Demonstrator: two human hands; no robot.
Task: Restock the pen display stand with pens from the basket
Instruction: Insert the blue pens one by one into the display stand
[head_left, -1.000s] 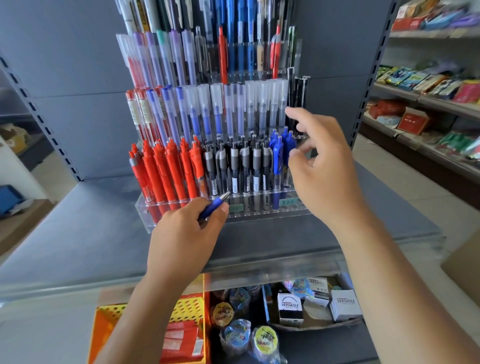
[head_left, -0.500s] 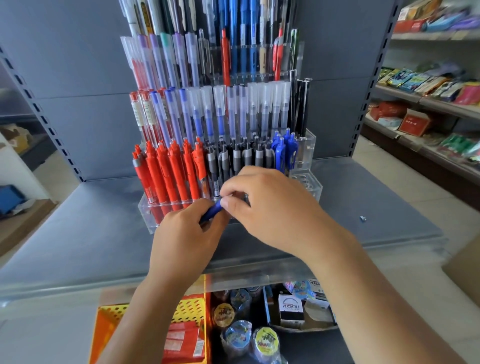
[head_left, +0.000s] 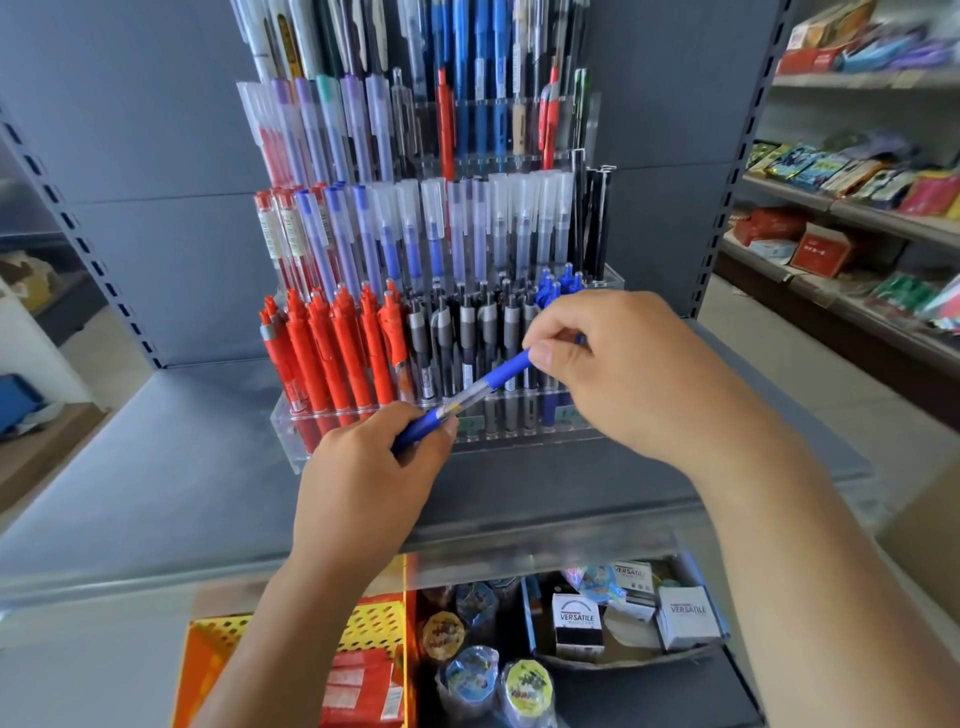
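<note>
Between the two hands, in front of the lowest row of the pen display stand (head_left: 291, 434), one blue pen (head_left: 485, 385) is held on a slant, in no slot

- Left hand (head_left: 363, 467): fingers curled round the pen's lower end; that end is buried in the fist. Whether more pens are held there cannot be told
- Right hand (head_left: 628, 379): thumb and forefinger pinched on the pen's upper end; the tip is covered by the fingers
- Pen body: opaque blue at both ends, a clear section in the middle, slim and round

Hidden or cut off:
- The top tier of the stand is cut by the frame edge
- The slots behind the right hand are covered; only the heads of the blue pens (head_left: 558, 283) are seen above its knuckles
- Small labels on the stand's front lip are too blurred to be read

Materials and shapes:
- Stand: clear acrylic, stepped tiers, set on a matte grey metal shelf (head_left: 156, 467)
- Above the left hand: glossy red pens (head_left: 332, 353); beside them, towards the right hand, dark pens (head_left: 467, 332) with grey clips
- Higher tiers: frosted, capped barrels
- Below the left forearm: an orange basket (head_left: 208, 654), perforated plastic, partly covered by the arm; red packets are seen inside
- Below the right forearm: small white boxes (head_left: 576, 623) printed VERSATILE
</note>
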